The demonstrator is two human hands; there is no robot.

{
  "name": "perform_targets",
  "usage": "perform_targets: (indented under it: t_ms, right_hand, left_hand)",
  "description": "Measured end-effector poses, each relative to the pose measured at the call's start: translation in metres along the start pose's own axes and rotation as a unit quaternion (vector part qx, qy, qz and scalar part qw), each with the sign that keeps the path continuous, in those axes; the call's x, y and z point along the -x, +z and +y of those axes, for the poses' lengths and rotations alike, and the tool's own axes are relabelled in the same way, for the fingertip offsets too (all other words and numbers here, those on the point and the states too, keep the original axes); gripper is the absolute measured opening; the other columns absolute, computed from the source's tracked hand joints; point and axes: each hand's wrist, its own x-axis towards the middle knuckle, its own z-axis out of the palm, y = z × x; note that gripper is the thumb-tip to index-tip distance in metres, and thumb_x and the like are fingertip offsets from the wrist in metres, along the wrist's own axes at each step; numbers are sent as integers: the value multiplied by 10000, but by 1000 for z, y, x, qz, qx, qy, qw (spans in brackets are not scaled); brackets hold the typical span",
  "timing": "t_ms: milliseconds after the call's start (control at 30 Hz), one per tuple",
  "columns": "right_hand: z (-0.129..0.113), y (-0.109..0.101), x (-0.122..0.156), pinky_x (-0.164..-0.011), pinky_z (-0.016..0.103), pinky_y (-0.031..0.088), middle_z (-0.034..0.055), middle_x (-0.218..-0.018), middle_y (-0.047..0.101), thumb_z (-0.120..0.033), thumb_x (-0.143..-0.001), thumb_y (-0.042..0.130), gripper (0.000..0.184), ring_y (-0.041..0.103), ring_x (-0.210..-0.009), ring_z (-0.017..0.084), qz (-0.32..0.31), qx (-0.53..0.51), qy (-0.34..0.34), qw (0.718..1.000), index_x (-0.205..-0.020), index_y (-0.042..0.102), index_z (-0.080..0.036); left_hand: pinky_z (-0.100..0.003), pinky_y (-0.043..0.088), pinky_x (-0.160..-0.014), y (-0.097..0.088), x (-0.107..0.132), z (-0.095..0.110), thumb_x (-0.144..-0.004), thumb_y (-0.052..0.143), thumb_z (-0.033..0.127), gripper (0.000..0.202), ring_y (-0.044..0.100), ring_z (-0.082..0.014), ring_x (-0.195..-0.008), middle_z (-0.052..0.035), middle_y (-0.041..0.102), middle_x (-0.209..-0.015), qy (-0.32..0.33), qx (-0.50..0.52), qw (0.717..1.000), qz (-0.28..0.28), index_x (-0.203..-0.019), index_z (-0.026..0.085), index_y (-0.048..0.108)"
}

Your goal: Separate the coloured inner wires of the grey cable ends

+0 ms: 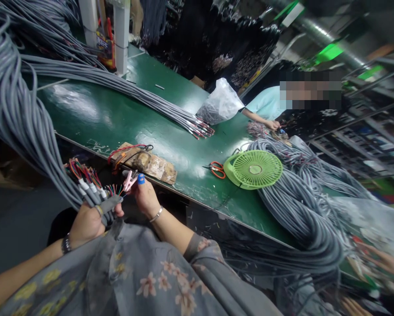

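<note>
My left hand (88, 224), with a grey cover on its thumb, is closed round a bundle of grey cables (93, 195) near their ends. Fine coloured wires (81, 171) fan out from the white-banded cable ends. Just to the right, my right hand (146, 197) has blue tape on a fingertip and pinches a small pink clip (130, 181) that looks like a clothespin. One cable's spread wires (114, 190) lie beside the clip; whether it touches them I cannot tell. The fingers behind the clip are partly hidden.
A wooden block (160, 169) with red and black leads sits at the edge of the green table (170, 145). Orange-handled scissors (217, 170) lie beside a green fan (258, 169). Grey cable bundles (302, 219) hang over the edge. Across the table, a person's hand (273, 125) works at wires near a plastic bag (220, 103).
</note>
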Motion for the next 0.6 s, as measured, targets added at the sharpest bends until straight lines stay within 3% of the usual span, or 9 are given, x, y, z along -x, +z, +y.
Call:
perform_targets:
  t_ms: [100,267,400,600]
  right_hand:
    - [2,0,-2,-646,303,505,40,-678,643,-767,-805,695,580,633,-721,198,-3,3,-4,1000,-749,674,-191]
    - [-6,3,-5,-628,294,498,19,-710,655,-714,-805,749,516,598,-669,178,-76,-87,105,988,-849,689,-203]
    - [-7,7,-7,-653,289,496,11,-707,644,-659,-818,774,459,584,-693,175,-56,-117,104,986,-870,697,-210]
    - [-3,11,-6,-651,274,492,14,-698,653,-633,-840,773,448,571,-671,161,-24,-154,113,981,-796,664,-200]
  left_hand:
    - [-246,557,-508,4,0,3,-478,912,297,214,600,-131,-465,25,647,-473,6,-3,1000,3,-530,193,733]
    - [-229,541,-496,15,8,17,-372,924,248,241,603,-128,-460,15,662,-461,-20,-19,999,16,-513,184,739]
    - [-234,542,-499,18,10,20,-352,923,245,246,594,-130,-453,20,656,-448,-14,-21,999,31,-502,195,734]
    - [-250,556,-540,0,1,4,-454,941,303,248,619,-143,-492,5,678,-503,-10,-56,998,-6,-522,186,734]
